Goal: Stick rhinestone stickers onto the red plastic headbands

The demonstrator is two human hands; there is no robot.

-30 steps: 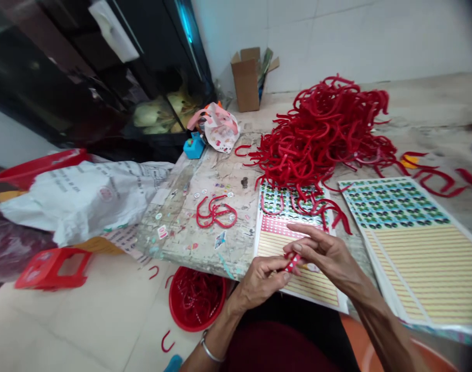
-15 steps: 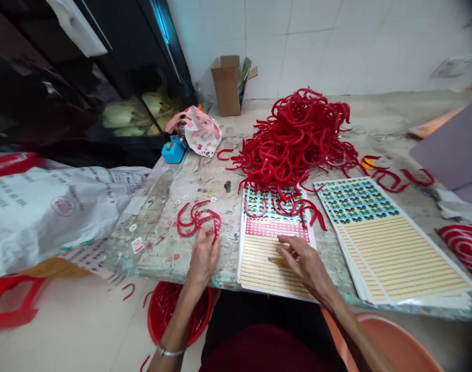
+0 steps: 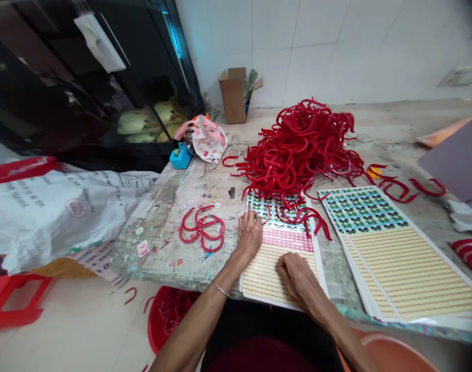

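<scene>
My left hand point(image 3: 250, 236) reaches over the upper left of a sticker sheet point(image 3: 269, 281), its fingers closed at the left end of a red U-shaped strip point(image 3: 267, 213) lying there. My right hand point(image 3: 298, 276) rests lower on the same sheet, over its yellow striped part. Its fingers are curled and pressed together; anything between them is hidden. The sheet has green-and-blue pictures at the top and a pink dotted band below them. To the left of my left hand, several red curved strips point(image 3: 213, 222) lie overlapping on the worn table.
A large heap of red curved strips point(image 3: 298, 150) covers the back of the table. More sticker sheets point(image 3: 410, 263) lie stacked at right. A blue tape dispenser point(image 3: 181, 157), a patterned bag point(image 3: 208, 139) and a cardboard box point(image 3: 234, 98) stand behind. A red bucket point(image 3: 162, 320) sits below the edge.
My left hand has left the small group of strips and moved right onto the sheet, to a strip there. My right hand's fingers have curled in; the small yellow piece beside them is out of sight.
</scene>
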